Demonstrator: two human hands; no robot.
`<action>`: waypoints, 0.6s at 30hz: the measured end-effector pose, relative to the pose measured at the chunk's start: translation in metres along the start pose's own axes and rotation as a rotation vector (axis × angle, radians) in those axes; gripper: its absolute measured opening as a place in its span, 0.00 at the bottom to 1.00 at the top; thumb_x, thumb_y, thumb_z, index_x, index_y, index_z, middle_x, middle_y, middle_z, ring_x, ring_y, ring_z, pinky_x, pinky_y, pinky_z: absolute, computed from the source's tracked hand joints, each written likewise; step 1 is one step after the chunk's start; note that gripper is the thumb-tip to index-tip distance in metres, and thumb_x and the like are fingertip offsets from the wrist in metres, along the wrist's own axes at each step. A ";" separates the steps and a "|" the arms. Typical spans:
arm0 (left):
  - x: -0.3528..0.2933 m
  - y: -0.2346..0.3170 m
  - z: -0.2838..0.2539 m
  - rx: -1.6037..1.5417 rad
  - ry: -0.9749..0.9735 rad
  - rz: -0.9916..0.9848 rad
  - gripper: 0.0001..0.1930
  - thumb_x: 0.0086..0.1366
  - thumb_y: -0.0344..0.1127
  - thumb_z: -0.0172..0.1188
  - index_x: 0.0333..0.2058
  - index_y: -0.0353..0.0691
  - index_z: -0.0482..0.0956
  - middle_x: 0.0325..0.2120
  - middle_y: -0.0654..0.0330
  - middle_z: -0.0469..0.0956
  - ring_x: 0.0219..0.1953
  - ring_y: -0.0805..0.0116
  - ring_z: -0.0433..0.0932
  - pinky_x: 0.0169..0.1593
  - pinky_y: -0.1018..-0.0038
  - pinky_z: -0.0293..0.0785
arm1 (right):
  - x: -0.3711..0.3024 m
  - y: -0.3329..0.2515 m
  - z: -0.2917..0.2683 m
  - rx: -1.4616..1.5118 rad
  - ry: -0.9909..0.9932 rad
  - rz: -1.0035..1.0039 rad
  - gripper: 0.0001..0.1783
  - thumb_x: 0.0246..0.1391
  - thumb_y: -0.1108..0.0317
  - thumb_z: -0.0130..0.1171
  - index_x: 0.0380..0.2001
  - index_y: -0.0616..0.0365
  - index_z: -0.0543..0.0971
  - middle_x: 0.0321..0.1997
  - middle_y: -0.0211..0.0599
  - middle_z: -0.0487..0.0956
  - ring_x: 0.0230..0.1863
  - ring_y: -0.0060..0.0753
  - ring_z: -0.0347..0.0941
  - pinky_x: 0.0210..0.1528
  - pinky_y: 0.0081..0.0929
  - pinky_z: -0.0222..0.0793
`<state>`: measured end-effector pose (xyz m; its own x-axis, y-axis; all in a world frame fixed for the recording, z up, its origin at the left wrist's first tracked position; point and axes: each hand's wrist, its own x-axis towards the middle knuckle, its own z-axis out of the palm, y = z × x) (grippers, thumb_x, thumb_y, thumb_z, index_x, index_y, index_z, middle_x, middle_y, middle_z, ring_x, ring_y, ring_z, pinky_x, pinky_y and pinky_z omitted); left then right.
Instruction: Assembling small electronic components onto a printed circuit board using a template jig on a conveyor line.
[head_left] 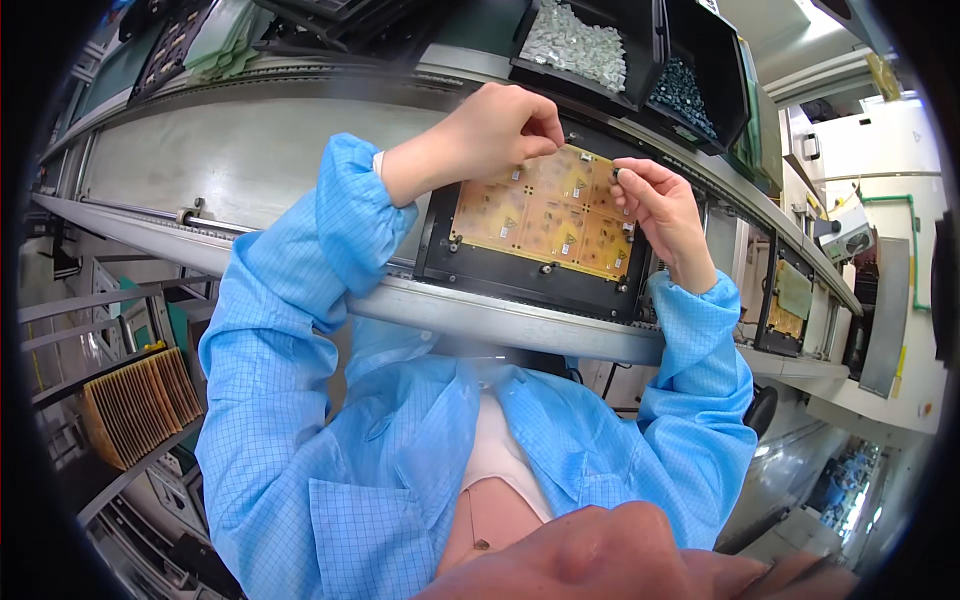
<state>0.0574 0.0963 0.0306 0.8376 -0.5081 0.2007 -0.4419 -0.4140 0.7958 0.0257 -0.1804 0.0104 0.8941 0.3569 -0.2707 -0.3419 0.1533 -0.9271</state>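
A yellow-orange circuit board panel (540,215) lies in a black carrier frame (497,272) in front of me. Small white parts stand at several spots on the panel. My left hand (500,132) is over its far edge, thumb and fingers pinched together; whatever is between the fingertips is hidden. By the far right corner, my right hand (662,215) has its thumb and forefinger closed, with a tiny dark spot at the tips. I cannot tell whether that spot is a loose part or a piece of the carrier.
Beyond the rail, one black bin (645,75) holds white parts (575,50) and another holds dark blue parts (685,92). A second carrier with a board (787,312) sits further right on the conveyor. Boards stand in a rack (140,408) at lower left.
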 end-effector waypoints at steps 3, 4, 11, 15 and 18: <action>-0.010 -0.004 -0.003 -0.065 -0.027 -0.062 0.08 0.58 0.32 0.63 0.36 0.36 0.83 0.28 0.55 0.83 0.31 0.63 0.82 0.38 0.71 0.76 | 0.002 -0.009 0.012 -0.310 0.096 -0.078 0.13 0.60 0.71 0.62 0.47 0.66 0.79 0.36 0.35 0.82 0.34 0.20 0.77 0.39 0.15 0.72; -0.012 -0.005 -0.003 -0.103 -0.024 -0.114 0.08 0.57 0.32 0.65 0.35 0.37 0.83 0.28 0.56 0.84 0.31 0.66 0.82 0.38 0.72 0.77 | 0.003 -0.009 0.012 -0.317 0.098 -0.070 0.13 0.60 0.71 0.62 0.47 0.66 0.79 0.36 0.35 0.82 0.34 0.20 0.77 0.39 0.15 0.72; -0.014 -0.016 0.000 -0.224 0.069 -0.117 0.07 0.56 0.32 0.67 0.32 0.38 0.84 0.26 0.58 0.84 0.29 0.70 0.83 0.37 0.75 0.77 | 0.011 -0.003 0.022 -0.944 0.310 -0.236 0.09 0.56 0.69 0.66 0.37 0.63 0.84 0.31 0.30 0.82 0.29 0.18 0.75 0.34 0.16 0.70; -0.015 -0.013 -0.003 -0.239 0.096 -0.129 0.07 0.56 0.33 0.67 0.32 0.38 0.85 0.26 0.58 0.84 0.29 0.70 0.83 0.36 0.74 0.77 | 0.013 0.001 0.024 -1.112 0.349 -0.295 0.08 0.53 0.68 0.68 0.34 0.63 0.85 0.27 0.31 0.79 0.26 0.17 0.71 0.31 0.18 0.67; -0.015 -0.017 -0.004 -0.258 0.115 -0.095 0.07 0.56 0.33 0.67 0.32 0.38 0.85 0.26 0.59 0.84 0.29 0.70 0.83 0.36 0.75 0.77 | 0.012 -0.002 0.030 -1.170 0.385 -0.286 0.10 0.54 0.67 0.67 0.34 0.64 0.85 0.26 0.31 0.78 0.25 0.18 0.70 0.30 0.18 0.66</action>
<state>0.0533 0.1138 0.0166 0.9087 -0.3811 0.1703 -0.2760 -0.2425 0.9301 0.0282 -0.1489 0.0166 0.9870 0.1253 0.1010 0.1608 -0.7946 -0.5855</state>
